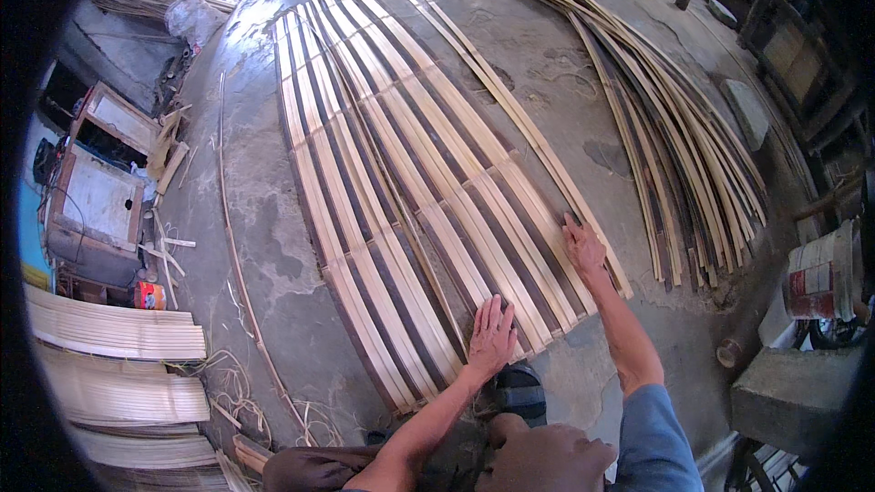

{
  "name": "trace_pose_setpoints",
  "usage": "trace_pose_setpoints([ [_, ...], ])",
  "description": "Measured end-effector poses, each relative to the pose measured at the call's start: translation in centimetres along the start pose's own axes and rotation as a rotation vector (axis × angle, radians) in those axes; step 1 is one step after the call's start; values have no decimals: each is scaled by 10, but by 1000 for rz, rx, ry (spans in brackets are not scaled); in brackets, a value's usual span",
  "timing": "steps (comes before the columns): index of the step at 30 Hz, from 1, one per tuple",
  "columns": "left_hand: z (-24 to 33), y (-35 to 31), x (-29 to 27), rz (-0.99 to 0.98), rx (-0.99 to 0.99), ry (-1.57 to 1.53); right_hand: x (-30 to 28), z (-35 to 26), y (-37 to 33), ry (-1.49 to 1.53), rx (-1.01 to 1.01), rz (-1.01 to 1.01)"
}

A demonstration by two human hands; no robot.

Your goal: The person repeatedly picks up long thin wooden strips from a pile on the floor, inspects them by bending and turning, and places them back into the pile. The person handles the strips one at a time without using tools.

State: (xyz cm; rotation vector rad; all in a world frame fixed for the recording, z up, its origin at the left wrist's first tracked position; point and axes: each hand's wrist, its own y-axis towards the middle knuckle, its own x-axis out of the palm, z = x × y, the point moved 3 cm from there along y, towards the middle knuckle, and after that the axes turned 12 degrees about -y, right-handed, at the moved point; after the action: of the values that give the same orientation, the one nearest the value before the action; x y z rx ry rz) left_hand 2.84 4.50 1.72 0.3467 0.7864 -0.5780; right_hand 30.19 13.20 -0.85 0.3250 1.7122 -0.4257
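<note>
A long panel of light and dark bamboo strips (pixel 453 132) lies flat on the floor before me, crossed by several thin bindings. My left hand (pixel 492 339) rests on its near end, palm down with the fingers stretched out. At the panel's right edge is my right hand (pixel 584 246), its fingers extended over the outermost strips and nothing visibly gripped. Beside that hand, a pair of loose pale strips (pixel 510 102) runs lengthwise along the panel, apart from it toward the far end. What lies under both palms is hidden.
A fanned bundle of strips (pixel 702 141) lies to the right. Rolled or stacked slat mats (pixel 123 392) sit at lower left, near a long thin stick (pixel 239 269). A bucket (pixel 813 282) and a concrete block (pixel 791 396) stand at right. My sandalled foot (pixel 521 392) is close by.
</note>
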Motion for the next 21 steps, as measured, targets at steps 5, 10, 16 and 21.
trace_pose_setpoints([
  [5,2,2,0,2,17,-14,-4,-1,-1,-67,27,78],
  [10,-1,-1,-3,2,13,-2,-11,-11,-8,-99,84,34],
  [16,-2,1,1,6,23,-23,-1,-2,-11,-163,57,139],
  [21,-2,-1,-2,9,18,-18,-11,-13,-13,-169,76,-31],
])
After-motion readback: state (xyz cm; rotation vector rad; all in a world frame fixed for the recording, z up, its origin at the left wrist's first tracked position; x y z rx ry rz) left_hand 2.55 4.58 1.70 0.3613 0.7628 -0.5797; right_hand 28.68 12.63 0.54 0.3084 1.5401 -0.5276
